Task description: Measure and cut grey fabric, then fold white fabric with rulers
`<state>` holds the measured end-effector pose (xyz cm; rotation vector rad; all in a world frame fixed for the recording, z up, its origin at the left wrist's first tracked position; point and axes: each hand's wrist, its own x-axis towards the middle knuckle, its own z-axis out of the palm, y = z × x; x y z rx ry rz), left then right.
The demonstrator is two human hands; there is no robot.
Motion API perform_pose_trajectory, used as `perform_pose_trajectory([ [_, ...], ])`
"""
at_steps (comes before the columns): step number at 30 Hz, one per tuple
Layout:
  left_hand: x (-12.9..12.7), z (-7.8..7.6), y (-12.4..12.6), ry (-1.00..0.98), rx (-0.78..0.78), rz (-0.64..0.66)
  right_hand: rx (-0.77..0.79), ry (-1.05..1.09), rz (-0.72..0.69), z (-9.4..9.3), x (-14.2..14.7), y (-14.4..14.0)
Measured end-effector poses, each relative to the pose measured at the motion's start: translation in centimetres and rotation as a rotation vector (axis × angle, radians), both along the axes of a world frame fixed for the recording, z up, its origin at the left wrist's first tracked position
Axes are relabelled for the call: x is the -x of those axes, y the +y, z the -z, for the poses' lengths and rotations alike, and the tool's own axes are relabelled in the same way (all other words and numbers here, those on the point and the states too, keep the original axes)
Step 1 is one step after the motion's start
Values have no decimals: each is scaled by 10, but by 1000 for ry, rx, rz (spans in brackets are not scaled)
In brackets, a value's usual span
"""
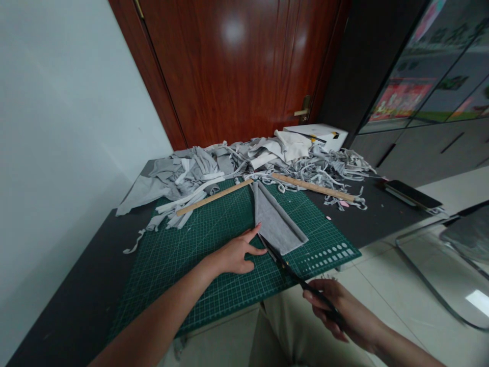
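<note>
A grey piece of fabric (275,224), narrow at its far end and with a folded right edge, lies on a green cutting mat (198,250). My left hand (239,254) rests at the fabric's near left edge, two fingers stretched apart with the blade tips close by them. In my right hand (336,308) are black-handled scissors (296,277), held at the near edge of the mat. Their blades point up and left along the fabric's lower left edge. Whether the blades are parted is hard to see.
Two wooden strips, a left one (216,198) and a right one (313,187), lie behind the fabric. A heap of grey fabric scraps (206,165) covers the table's back, beside a white box (324,133). A dark flat object (407,192) lies at right, near a chair (431,283).
</note>
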<state>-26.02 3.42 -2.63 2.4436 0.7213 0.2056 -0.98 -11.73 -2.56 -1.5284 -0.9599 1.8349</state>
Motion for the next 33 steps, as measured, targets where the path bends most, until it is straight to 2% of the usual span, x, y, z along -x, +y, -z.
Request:
perform_pose_trajectory([
  [10, 0, 0, 0, -21, 5, 0, -21, -3, -15, -5, 2, 0],
  [20, 1, 2, 1, -68, 13, 10, -21, -50, -19, -5, 2, -1],
  [33, 3, 3, 5, -159, 65, -30, -19, 28, -6, 2, 1, 1],
])
